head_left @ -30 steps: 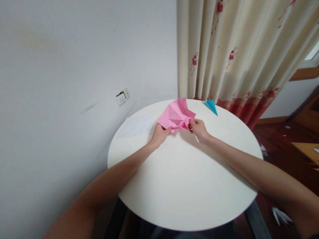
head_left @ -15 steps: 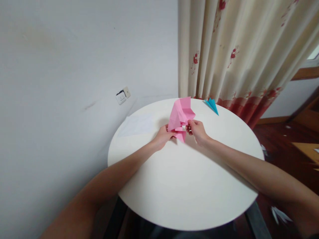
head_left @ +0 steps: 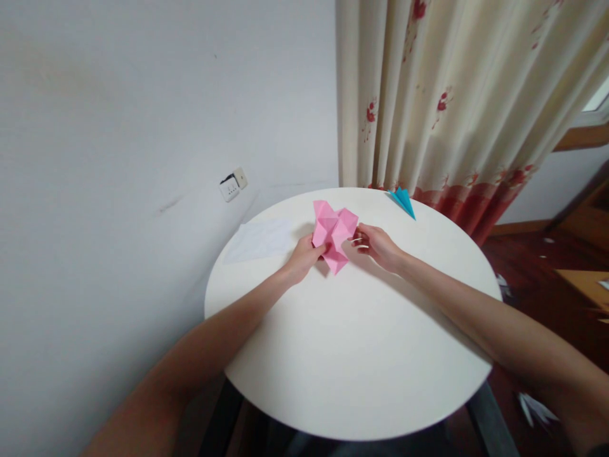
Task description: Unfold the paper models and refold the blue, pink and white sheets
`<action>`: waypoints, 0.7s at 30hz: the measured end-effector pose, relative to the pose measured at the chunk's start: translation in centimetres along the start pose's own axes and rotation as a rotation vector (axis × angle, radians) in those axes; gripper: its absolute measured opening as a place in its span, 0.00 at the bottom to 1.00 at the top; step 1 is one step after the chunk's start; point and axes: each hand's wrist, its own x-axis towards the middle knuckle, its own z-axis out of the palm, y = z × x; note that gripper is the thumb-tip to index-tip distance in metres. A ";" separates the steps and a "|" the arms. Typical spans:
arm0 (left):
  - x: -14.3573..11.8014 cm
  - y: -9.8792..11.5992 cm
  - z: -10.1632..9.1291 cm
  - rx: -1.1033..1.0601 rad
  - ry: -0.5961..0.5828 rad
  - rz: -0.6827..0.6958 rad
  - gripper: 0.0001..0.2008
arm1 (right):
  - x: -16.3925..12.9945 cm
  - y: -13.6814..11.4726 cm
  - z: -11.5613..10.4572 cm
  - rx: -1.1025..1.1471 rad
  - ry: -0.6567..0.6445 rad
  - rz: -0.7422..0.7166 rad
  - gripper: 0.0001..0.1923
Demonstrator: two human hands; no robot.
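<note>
A creased pink sheet of paper (head_left: 333, 236) is gathered into a compact folded shape above the far part of the round white table (head_left: 352, 355). My left hand (head_left: 304, 256) pinches its left side. My right hand (head_left: 375, 244) grips its right edge with the fingertips. Both arms reach across the table from the near side.
A blue folded paper piece (head_left: 403, 201) lies at the table's far edge by the floral curtain (head_left: 451, 101). A white sheet (head_left: 261, 238) lies on the table's left. A wall socket (head_left: 233, 185) sits on the grey wall. Wooden floor with scraps is at right.
The pink paper went from spread open to collapsed along its creases into a smaller shape. Both hands drew closer together, still holding it.
</note>
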 end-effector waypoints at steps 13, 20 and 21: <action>0.3 -0.6 -0.4 0.151 0.040 0.213 0.23 | 0.4 1.6 0.3 0.251 0.002 0.016 0.05; 0.4 -0.8 -0.7 0.011 0.041 0.146 0.25 | 1.7 1.9 -0.9 0.288 0.006 -0.042 0.06; 0.4 -0.7 -0.6 0.004 0.028 0.154 0.25 | 1.8 1.9 -1.1 0.287 0.011 -0.035 0.06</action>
